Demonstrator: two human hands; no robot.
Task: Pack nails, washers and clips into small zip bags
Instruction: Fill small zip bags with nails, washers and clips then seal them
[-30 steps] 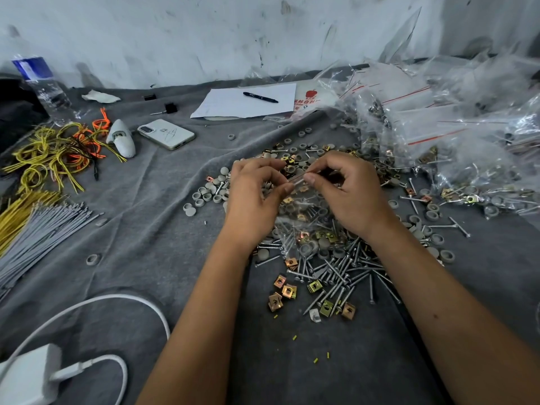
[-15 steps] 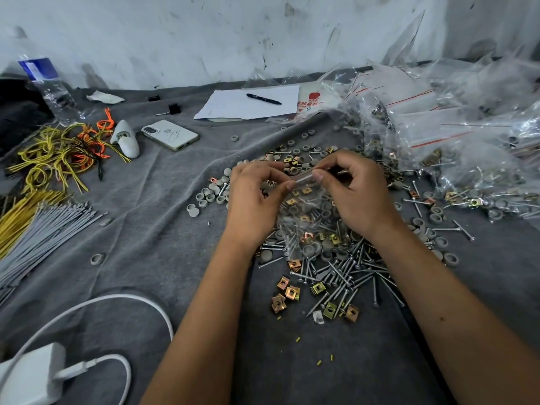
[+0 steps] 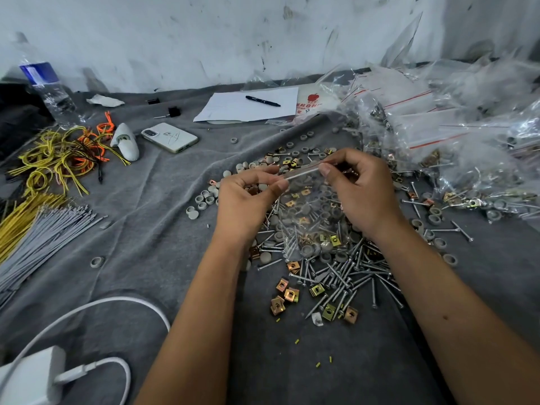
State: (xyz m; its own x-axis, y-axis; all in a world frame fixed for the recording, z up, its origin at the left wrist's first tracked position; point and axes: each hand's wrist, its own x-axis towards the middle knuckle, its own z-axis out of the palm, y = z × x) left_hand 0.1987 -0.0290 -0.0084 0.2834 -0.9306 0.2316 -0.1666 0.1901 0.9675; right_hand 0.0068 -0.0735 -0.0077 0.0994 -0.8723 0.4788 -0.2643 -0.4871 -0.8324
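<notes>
Both hands up: left hand and right hand each pinch the top strip of the small zip bag, which hangs just above the pile of nails. I'd run the pinch along the strip end to end, bag upright so contents stay low.

Grey cloth over work surface. Far left: water bottle upright. Yellow and orange wire loops beside white phone, face down. Pen lying on paper sheet. Near left: white charger, cable attached. Grey bundled strips, possibly cable ties.
</notes>
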